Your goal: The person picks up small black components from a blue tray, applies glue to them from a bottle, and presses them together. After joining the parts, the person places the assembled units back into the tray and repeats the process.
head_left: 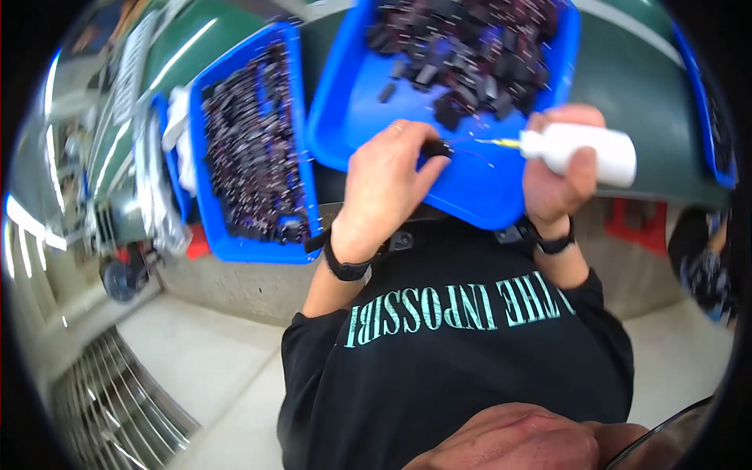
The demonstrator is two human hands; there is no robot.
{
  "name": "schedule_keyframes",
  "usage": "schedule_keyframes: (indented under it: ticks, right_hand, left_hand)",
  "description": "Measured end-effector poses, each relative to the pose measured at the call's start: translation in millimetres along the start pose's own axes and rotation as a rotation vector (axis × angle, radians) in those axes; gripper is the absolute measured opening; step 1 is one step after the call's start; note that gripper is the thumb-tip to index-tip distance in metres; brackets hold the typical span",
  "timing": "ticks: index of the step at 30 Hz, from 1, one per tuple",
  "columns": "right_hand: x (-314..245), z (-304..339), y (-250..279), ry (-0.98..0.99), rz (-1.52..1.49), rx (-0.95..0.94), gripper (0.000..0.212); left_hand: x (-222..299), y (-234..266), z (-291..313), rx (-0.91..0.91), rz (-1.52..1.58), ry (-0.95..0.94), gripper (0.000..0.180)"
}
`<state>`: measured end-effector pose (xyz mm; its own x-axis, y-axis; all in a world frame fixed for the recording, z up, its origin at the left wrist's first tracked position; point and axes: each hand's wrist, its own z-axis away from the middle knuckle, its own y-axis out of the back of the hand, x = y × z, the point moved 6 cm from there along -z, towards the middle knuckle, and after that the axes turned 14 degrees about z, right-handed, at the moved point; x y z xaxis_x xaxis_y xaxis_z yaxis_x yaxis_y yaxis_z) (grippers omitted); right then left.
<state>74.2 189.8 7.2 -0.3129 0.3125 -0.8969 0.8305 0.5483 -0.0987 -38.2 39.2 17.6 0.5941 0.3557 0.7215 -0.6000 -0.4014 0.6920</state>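
The left hand (384, 176) is pinching a black block (436, 148) over the plastic tray's (474, 200) near edge; the right hand (553, 184) is gripping a cylindrical bottle (607, 154).

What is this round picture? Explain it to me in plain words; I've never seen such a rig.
There is no robot here, just a person using two bare hands. The one picture comes from a wide fisheye camera on the person's head, looking down, so straight edges bend and the person's black shirt shows below.

On the green table sits a blue tray with a pile of small dark pieces; a second blue tray, further left, is filled with similar ones.

The left hand pinches a small black part with thin wires. The right hand grips a white bottle, its yellowish nozzle pointing toward that part. Blur hides whether they touch.
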Motion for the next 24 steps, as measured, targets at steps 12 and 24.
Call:
schedule_keyframes:
  ticks: [12, 24]
  right_hand:
    - [15.9, 9.7, 24.6, -0.223, -0.073, 0.172, 0.049]
    - [6.4, 6.5, 13.6, -0.256, 0.036, 0.208, 0.048]
  left_hand:
    - [-61.3, 169.7, 115.3, 0.334, 0.269, 0.363, 0.030]
    - [-177.8, 233.1, 146.8, 0.242, -0.504, 0.175, 0.025]
